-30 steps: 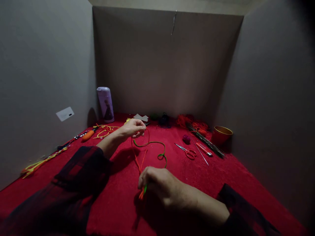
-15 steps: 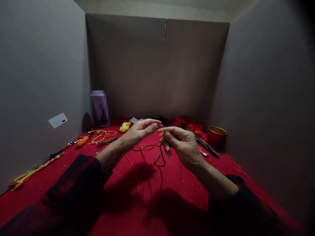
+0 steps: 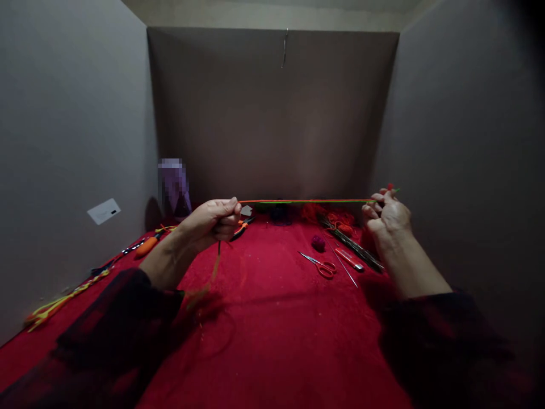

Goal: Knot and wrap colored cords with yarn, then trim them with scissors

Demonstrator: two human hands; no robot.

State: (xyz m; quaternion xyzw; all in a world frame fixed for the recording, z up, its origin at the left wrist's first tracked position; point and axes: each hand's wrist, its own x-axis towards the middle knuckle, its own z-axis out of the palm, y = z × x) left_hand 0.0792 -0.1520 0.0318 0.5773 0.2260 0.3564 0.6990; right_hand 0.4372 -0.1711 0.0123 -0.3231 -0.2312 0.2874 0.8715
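Note:
Orange and green cords [image 3: 302, 201] run side by side, stretched taut and level above the red cloth. My left hand [image 3: 219, 220] is closed around their left end, thumb on top. Loose, motion-smeared tails [image 3: 216, 267] hang below that fist. At the far right, my right hand [image 3: 389, 215] grips the other end between its fingers. Short red and green ends [image 3: 392, 187] stick out past it. Both hands are held up off the cloth, wide apart.
Scissors [image 3: 319, 265], a thin metal rod [image 3: 343, 264], a red-handled cutter [image 3: 349, 259] and a purple yarn ball [image 3: 318, 243] lie right of centre. Red yarn [image 3: 340, 218] is behind. Orange-handled pliers [image 3: 242, 228] and braided cords [image 3: 68, 295] lie leftward. Grey panels [image 3: 272, 113] stand around.
My hands have moved from close together at the centre to far apart. The slack cord between them is now pulled straight. My left hand has closed on the cords.

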